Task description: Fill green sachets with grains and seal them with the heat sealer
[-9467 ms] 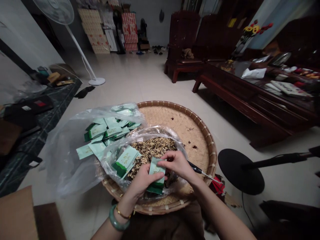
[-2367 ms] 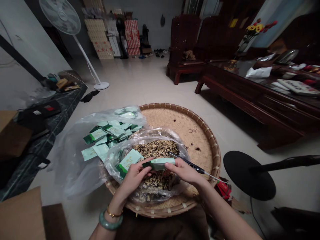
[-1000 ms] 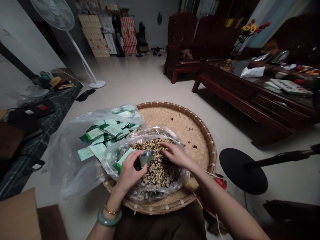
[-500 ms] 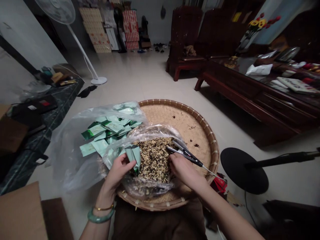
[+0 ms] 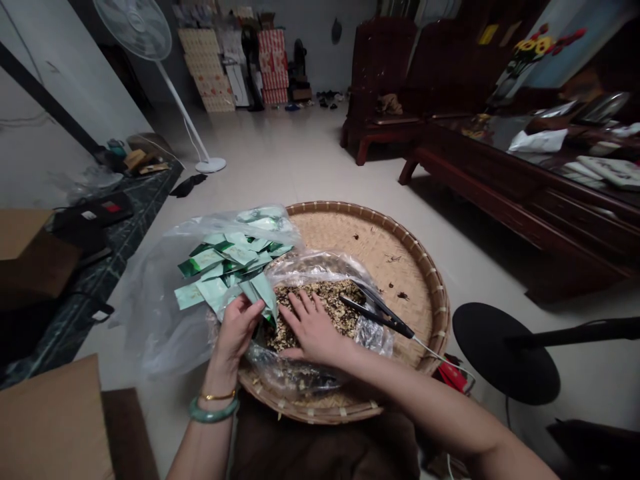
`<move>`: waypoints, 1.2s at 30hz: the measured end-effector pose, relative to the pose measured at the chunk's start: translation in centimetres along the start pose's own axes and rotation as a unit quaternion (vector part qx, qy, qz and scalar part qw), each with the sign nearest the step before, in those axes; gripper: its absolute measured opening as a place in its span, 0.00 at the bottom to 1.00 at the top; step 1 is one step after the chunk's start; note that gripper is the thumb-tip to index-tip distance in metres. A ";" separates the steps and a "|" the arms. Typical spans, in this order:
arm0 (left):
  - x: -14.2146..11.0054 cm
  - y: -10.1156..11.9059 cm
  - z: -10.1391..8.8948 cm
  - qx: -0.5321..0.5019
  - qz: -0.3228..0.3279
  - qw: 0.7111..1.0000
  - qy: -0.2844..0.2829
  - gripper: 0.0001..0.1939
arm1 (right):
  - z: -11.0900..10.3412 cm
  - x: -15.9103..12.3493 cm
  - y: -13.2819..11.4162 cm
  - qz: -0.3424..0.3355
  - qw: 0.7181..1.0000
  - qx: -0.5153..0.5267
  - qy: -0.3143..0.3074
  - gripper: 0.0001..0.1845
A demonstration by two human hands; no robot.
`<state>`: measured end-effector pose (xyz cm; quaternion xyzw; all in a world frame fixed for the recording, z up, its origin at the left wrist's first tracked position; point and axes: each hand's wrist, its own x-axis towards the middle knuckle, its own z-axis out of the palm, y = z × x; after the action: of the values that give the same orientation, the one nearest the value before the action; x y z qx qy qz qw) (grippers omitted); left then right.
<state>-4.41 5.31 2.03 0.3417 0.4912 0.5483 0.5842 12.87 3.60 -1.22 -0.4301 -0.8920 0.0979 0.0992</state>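
Observation:
My left hand [image 5: 239, 328] pinches a pale green sachet [image 5: 261, 293] between thumb and fingers, at the left edge of a clear plastic bag [image 5: 285, 373]. Inside that bag lies a loose dried mix [image 5: 335, 293] of pale and dark bits. My right hand [image 5: 316, 330] rests on the mix with its fingers spread, holding nothing I can see. A black corded tong-shaped sealer [image 5: 377, 312] lies across the bag's right side, its jaws apart. Further left, another clear bag [image 5: 165, 320] holds a heap of green sachets [image 5: 225, 257].
Everything sits on a round woven bamboo tray [image 5: 430, 267]. To the right are a black round base [image 5: 505, 353] and a dark wooden table [image 5: 500, 173]. Cardboard boxes [image 5: 55, 413] stand at left. A white fan [image 5: 210, 165] stands on the tiled floor beyond.
My right hand has moved left from beside the sealer onto the mix, its fingers now spread. My left hand still holds the sachet, now tilted more to the left. The view has shifted slightly.

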 end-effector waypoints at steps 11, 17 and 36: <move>0.0 0.1 0.3 -0.063 0.022 0.998 0.008 0.24 | 0.0 3.7 -0.6 -0.089 0.994 -0.053 0.037 0.31; -0.3 0.3 0.1 -0.064 0.016 0.998 0.001 0.23 | -1.3 0.7 1.8 -0.112 0.993 -0.041 0.023 0.12; -1.0 0.3 0.6 0.001 0.048 0.999 -0.002 0.28 | -1.5 0.8 2.4 -0.091 0.996 -0.006 0.024 0.13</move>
<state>-3.87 4.49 2.71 0.3668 0.4735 0.5746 0.5578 14.61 5.82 -0.36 -0.3501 -0.9253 0.0723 0.1266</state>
